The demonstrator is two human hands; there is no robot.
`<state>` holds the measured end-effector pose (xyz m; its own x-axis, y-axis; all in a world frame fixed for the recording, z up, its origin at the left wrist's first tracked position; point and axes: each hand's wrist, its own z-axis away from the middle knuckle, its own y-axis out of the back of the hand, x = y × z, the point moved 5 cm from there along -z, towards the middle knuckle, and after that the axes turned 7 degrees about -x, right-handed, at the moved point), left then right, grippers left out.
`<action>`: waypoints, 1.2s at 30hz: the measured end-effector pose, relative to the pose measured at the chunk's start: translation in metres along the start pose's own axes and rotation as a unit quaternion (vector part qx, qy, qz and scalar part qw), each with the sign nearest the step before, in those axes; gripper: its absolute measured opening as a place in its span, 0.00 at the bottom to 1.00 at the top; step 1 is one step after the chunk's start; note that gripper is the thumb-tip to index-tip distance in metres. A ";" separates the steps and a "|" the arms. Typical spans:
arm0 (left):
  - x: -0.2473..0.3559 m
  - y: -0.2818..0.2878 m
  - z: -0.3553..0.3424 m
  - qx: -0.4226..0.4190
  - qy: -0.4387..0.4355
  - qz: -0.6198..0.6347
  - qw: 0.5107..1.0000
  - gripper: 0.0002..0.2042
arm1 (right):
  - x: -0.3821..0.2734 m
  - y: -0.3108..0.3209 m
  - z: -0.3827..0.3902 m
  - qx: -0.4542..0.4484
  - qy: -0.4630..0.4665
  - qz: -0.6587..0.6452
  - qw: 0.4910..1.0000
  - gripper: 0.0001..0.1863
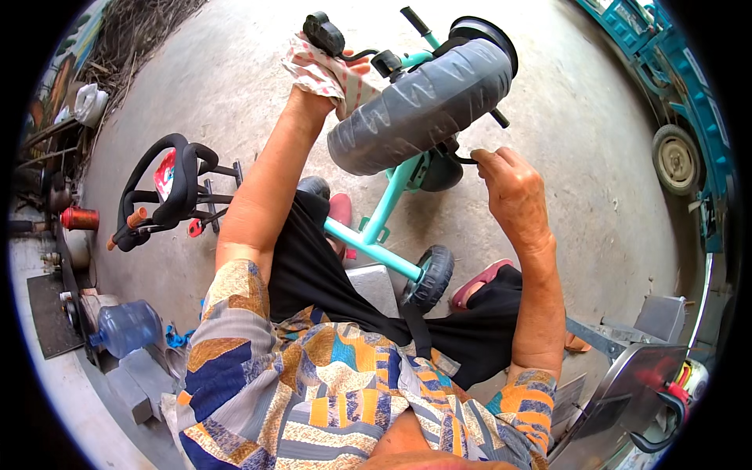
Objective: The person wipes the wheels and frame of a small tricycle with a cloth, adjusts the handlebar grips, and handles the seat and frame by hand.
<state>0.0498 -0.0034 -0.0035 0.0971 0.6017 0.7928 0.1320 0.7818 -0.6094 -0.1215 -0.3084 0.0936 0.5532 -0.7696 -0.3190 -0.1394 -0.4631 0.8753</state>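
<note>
A small teal wheeled frame lies between my legs, with a large black tyre raised toward the top and a smaller black wheel lower down. My left hand is closed on a white cloth with pink dots beside a black pedal-like part at the upper left of the frame; the cloth hides some fingers. My right hand pinches a thin black bent part at the right, just below the big tyre.
A black padded seat assembly lies at left, near a red canister, a blue water jug and grey blocks. A teal cart with a wheel stands at right, metal panels at lower right.
</note>
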 end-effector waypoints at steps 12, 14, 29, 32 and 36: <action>0.016 -0.005 0.006 0.028 -0.145 -0.597 0.788 0.10 | -0.004 -0.006 0.000 -0.004 -0.009 -0.022 1.000 0.08; 0.017 -0.012 0.010 -0.010 -0.165 -0.669 0.724 0.08 | -0.003 -0.006 0.001 -0.005 -0.012 -0.023 1.000 0.07; 0.059 0.054 0.006 0.126 -0.142 -0.164 0.968 0.21 | -0.001 -0.005 -0.001 -0.007 -0.009 -0.030 0.999 0.08; 0.044 0.059 -0.003 0.196 -0.080 -0.002 0.977 0.20 | -0.002 -0.004 -0.002 -0.008 0.008 -0.024 1.000 0.08; 0.008 0.014 -0.003 0.152 0.048 0.060 0.985 0.22 | -0.001 -0.004 -0.001 -0.006 0.000 -0.028 1.000 0.08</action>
<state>0.0556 0.0121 -0.0063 0.1880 0.6862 0.7027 -0.1859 0.7274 -0.6606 -0.1208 -0.3058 0.0906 0.5605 -0.7419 -0.3680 -0.0975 -0.5004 0.8603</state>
